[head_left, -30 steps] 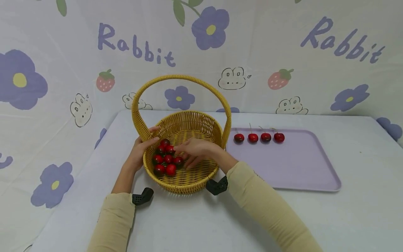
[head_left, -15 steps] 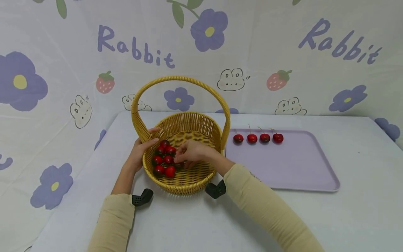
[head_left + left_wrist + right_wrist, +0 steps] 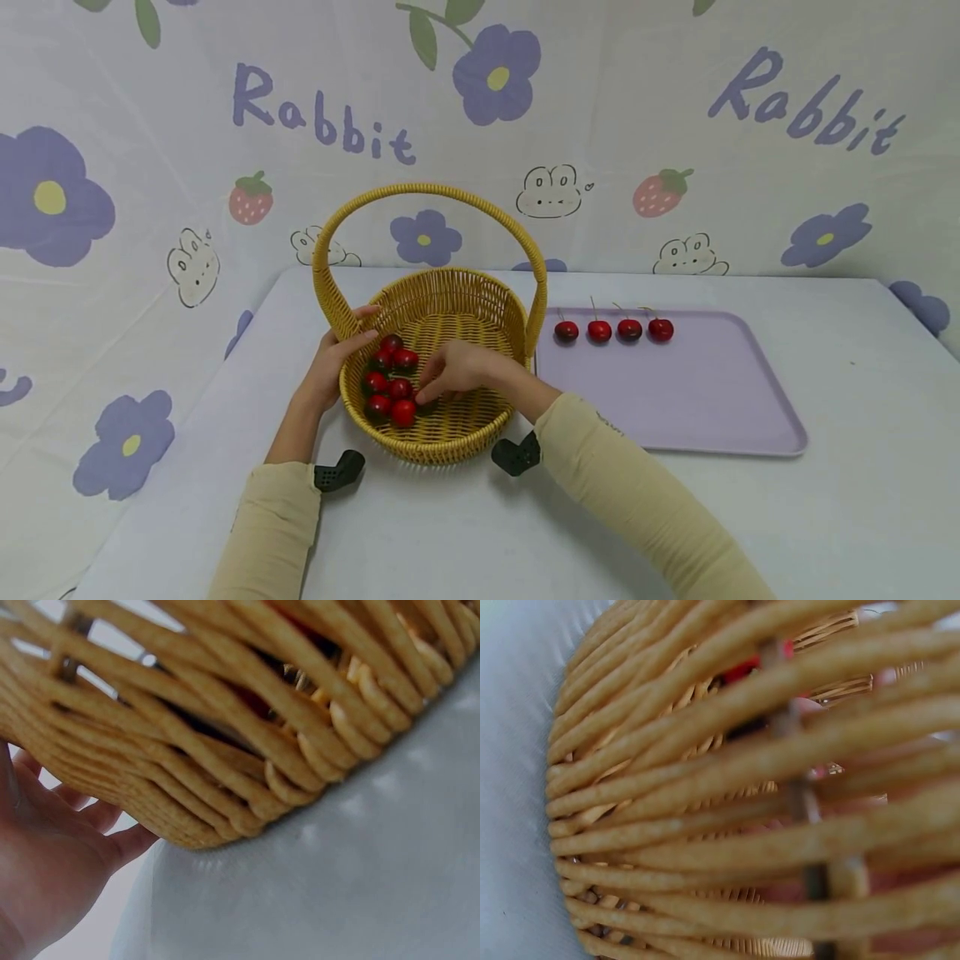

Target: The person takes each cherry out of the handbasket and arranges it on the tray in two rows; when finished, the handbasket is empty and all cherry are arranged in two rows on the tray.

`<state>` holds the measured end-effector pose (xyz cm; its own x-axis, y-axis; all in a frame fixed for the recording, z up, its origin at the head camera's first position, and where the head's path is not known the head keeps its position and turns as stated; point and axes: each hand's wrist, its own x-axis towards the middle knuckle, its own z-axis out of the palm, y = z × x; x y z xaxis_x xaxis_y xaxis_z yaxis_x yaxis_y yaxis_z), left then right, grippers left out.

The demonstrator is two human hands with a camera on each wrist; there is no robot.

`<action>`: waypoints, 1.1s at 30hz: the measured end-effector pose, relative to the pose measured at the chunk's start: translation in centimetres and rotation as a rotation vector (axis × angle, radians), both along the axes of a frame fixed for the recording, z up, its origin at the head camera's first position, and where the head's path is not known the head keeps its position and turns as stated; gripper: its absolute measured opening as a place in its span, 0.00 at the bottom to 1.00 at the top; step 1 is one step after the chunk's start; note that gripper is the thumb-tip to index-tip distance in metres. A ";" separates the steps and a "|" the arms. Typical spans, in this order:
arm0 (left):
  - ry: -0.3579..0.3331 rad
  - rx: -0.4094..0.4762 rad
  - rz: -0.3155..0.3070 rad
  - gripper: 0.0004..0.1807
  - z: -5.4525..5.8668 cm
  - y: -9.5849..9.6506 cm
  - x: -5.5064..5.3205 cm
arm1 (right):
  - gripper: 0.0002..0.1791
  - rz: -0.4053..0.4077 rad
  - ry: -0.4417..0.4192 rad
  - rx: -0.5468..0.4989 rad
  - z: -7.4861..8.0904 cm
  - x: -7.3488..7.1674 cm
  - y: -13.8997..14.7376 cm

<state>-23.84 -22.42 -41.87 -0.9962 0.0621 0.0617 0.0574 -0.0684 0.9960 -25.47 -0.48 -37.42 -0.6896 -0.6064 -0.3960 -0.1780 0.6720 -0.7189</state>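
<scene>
A yellow wicker basket [image 3: 442, 454] with a tall arched handle stands on the table. Several red cherries [image 3: 390, 383] lie in its left half. My left hand [image 3: 330, 362] holds the basket's left side at the handle base; the left wrist view shows its fingers [image 3: 101, 817] against the outer weave. Inside the basket, my right hand [image 3: 465, 367] has thumb and forefinger bent down at a dark cherry [image 3: 427, 407], which it pinches and mostly covers. In the right wrist view the basket's weave [image 3: 667, 780] hides most of that hand.
To the basket's right lies a lilac tray [image 3: 675, 400], with a row of several stemmed cherries [image 3: 615, 331] along its back edge. A white cloth with printed flowers and rabbits [image 3: 547, 196] hangs behind the table. The basket handle [image 3: 431, 190] arches above my hands.
My right hand's fingers have closed at the dark cherry and moved slightly toward me with it. Nearby cherries have shifted a little. My left hand stays on the basket.
</scene>
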 end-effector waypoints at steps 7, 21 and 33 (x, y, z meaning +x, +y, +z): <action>0.006 0.003 0.000 0.27 -0.1 0.0 0.0 | 0.12 0.166 0.079 -0.025 -0.3 -0.3 0.2; 0.007 0.003 0.004 0.27 -0.4 -0.1 0.1 | 0.15 0.148 0.031 -0.257 0.1 0.0 0.9; 0.007 -0.007 0.003 0.27 -0.1 -0.1 0.0 | 0.20 0.082 -0.012 -0.428 1.4 0.9 3.3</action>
<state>-23.79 -22.51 -41.92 -0.9959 0.0598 0.0681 0.0645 -0.0615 0.9960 -24.57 2.82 -36.00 -0.6296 -0.7698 -0.1047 -0.2085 0.2973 -0.9317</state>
